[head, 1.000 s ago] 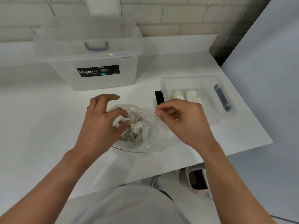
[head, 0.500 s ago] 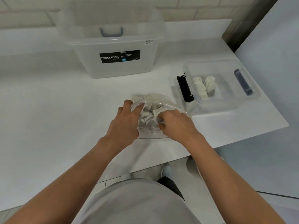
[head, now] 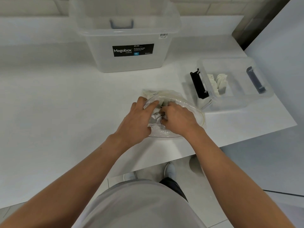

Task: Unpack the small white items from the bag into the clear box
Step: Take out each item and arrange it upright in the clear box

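A clear plastic bag (head: 189,106) lies on the white table near its front edge, with several small white items (head: 156,112) inside it. My left hand (head: 138,119) grips the bag's left side at the opening. My right hand (head: 177,119) reaches into the bag, fingers curled among the white items; whether it holds one I cannot tell. To the right stands the small clear box (head: 236,99) with black latches, holding several white items (head: 217,84) stood on edge.
A large clear Megabox storage box (head: 131,51) stands at the back of the white table (head: 65,104). The table's right edge and front edge are close to the bag. Below are the floor and my shoes.
The view has tilted down and the hands now look farther from the camera. My right hand has gone from above the bag's opening into the bag; my left hand has closed on the bag's edge.
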Action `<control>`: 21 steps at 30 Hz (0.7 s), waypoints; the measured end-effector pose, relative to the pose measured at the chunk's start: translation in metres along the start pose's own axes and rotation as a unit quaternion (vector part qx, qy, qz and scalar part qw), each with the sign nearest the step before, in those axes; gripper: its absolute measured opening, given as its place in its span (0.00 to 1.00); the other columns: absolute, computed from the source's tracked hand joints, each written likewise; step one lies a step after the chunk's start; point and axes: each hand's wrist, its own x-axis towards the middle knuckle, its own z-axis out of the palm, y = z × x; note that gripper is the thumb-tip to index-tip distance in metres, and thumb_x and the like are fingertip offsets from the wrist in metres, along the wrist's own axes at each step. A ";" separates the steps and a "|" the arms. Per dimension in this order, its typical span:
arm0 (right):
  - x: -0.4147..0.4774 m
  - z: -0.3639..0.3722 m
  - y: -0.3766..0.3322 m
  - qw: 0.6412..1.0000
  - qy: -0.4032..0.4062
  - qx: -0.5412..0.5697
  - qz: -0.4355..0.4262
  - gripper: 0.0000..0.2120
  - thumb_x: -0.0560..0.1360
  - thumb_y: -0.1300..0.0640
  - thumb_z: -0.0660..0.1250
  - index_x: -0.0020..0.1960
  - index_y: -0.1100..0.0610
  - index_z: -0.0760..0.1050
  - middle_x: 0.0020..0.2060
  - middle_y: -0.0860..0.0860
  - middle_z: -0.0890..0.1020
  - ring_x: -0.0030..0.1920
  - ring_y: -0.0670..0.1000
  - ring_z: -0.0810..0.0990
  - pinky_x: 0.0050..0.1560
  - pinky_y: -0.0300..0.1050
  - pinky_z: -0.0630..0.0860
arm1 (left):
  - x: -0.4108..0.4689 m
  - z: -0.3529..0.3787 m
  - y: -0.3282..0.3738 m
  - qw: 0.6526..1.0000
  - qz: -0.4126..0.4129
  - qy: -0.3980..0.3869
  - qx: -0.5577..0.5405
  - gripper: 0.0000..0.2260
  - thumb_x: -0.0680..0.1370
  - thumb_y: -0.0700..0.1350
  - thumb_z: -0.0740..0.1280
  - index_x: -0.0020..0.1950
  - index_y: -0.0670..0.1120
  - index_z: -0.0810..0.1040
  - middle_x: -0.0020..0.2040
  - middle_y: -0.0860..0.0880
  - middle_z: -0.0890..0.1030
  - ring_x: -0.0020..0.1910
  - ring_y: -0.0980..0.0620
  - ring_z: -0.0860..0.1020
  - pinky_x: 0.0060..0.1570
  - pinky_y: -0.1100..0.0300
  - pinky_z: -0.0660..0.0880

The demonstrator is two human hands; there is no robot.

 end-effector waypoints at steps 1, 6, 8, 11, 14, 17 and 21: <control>0.000 -0.001 0.000 1.000 0.001 0.004 -0.002 0.11 0.78 0.53 0.67 0.59 0.51 0.78 0.57 0.50 0.75 0.53 0.59 0.79 0.48 0.54 0.79 | 0.000 0.000 -0.001 1.000 0.000 0.000 -0.001 0.41 0.71 0.36 0.72 0.80 0.53 0.59 0.68 0.47 0.61 0.62 0.44 0.67 0.58 0.49 0.76; 0.002 -0.008 0.001 0.999 -0.022 0.046 -0.016 0.07 0.75 0.56 0.71 0.50 0.49 0.74 0.47 0.46 0.77 0.49 0.54 0.78 0.46 0.54 0.80 | 0.002 0.000 -0.001 1.000 0.006 0.003 -0.003 0.40 0.71 0.36 0.72 0.80 0.53 0.60 0.67 0.47 0.61 0.59 0.46 0.66 0.57 0.49 0.76; 0.001 -0.009 0.002 0.997 -0.032 0.061 -0.021 0.08 0.75 0.57 0.71 0.49 0.48 0.73 0.45 0.47 0.79 0.48 0.54 0.79 0.45 0.54 0.80 | 0.002 -0.001 -0.001 1.000 0.004 0.002 -0.006 0.39 0.71 0.37 0.72 0.79 0.53 0.61 0.68 0.48 0.62 0.59 0.47 0.65 0.56 0.49 0.76; -0.005 -0.011 0.005 0.996 -0.013 0.085 -0.027 0.10 0.75 0.58 0.70 0.53 0.46 0.74 0.44 0.46 0.79 0.48 0.53 0.79 0.45 0.51 0.79 | 0.003 -0.001 -0.001 1.000 0.006 0.005 -0.012 0.37 0.72 0.40 0.72 0.78 0.54 0.63 0.68 0.48 0.62 0.59 0.48 0.64 0.57 0.50 0.75; -0.016 -0.019 0.011 0.987 0.049 0.150 -0.027 0.14 0.75 0.59 0.72 0.58 0.45 0.77 0.46 0.44 0.83 0.47 0.49 0.82 0.48 0.50 0.80 | 0.003 -0.004 -0.001 1.000 0.007 0.009 -0.027 0.33 0.73 0.45 0.74 0.76 0.55 0.66 0.69 0.49 0.62 0.64 0.46 0.62 0.63 0.54 0.70; -0.029 -0.031 0.013 0.965 0.119 0.233 -0.018 0.13 0.76 0.57 0.74 0.58 0.45 0.80 0.47 0.41 0.83 0.42 0.41 0.83 0.49 0.40 0.79 | 0.002 -0.010 0.001 0.998 0.016 0.020 -0.063 0.31 0.72 0.49 0.76 0.74 0.55 0.70 0.72 0.48 0.62 0.70 0.46 0.59 0.66 0.60 0.60; -0.042 -0.048 0.013 0.924 0.163 0.347 -0.001 0.12 0.75 0.57 0.76 0.56 0.46 0.82 0.46 0.39 0.84 0.44 0.42 0.84 0.48 0.36 0.80 | -0.003 -0.021 0.008 0.984 0.038 0.106 -0.136 0.29 0.70 0.50 0.79 0.69 0.56 0.75 0.73 0.53 0.62 0.73 0.51 0.61 0.66 0.68 0.60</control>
